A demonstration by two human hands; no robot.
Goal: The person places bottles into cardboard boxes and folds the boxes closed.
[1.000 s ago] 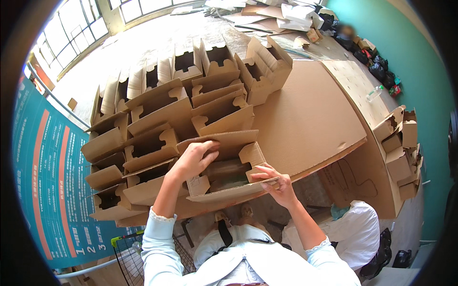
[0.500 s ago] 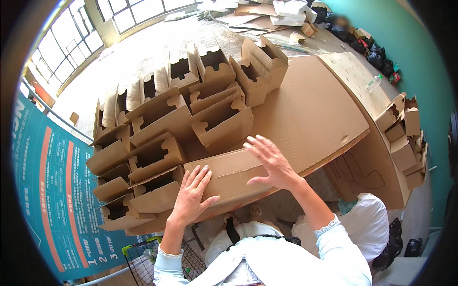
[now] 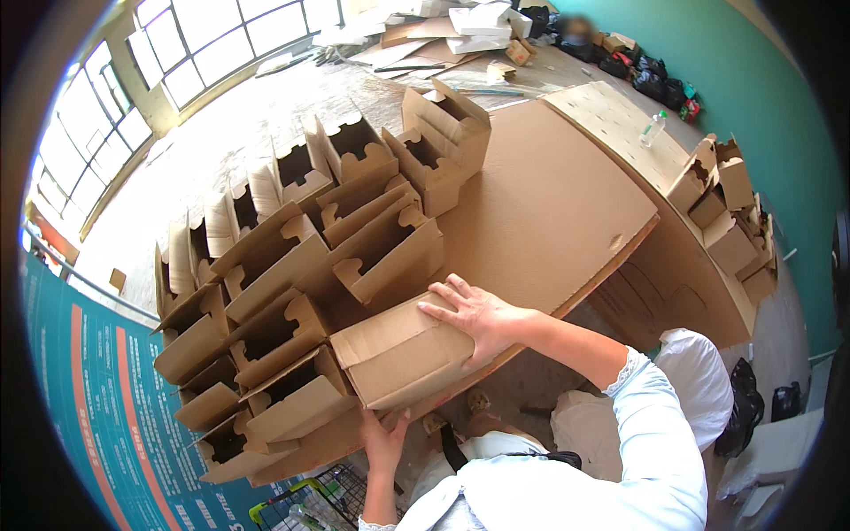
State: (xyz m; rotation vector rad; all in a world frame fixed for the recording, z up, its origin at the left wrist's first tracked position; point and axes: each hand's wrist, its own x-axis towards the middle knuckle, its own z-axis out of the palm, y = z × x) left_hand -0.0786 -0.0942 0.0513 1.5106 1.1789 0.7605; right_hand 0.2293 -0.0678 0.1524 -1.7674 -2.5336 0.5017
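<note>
A closed brown cardboard box (image 3: 398, 341) lies lengthwise along the near edge of the cardboard-topped work surface. My right hand (image 3: 478, 320) grips its right end, fingers spread over the top and thumb side down the front. At the box's lower left corner is my left hand (image 3: 382, 438), its thumb raised and its fingertips against the near edge, partly hidden. Several open-topped cardboard boxes (image 3: 266, 265) stand upright in rows directly left of and behind the closed box. One open box (image 3: 301, 389) touches or nearly touches its left end.
A flat cardboard sheet (image 3: 549, 195) covers the surface to the right. Beyond it, a board (image 3: 602, 124) holds a plastic bottle (image 3: 653, 128) and more small boxes (image 3: 726, 239). A wire basket (image 3: 319, 500) and white sacks (image 3: 695, 376) are near my legs. A teal banner (image 3: 97, 398) stands left.
My right hand has come down onto the closed box's right end. My left hand has gone from its top to the near lower edge. The box now sits more tilted, and the view has shifted.
</note>
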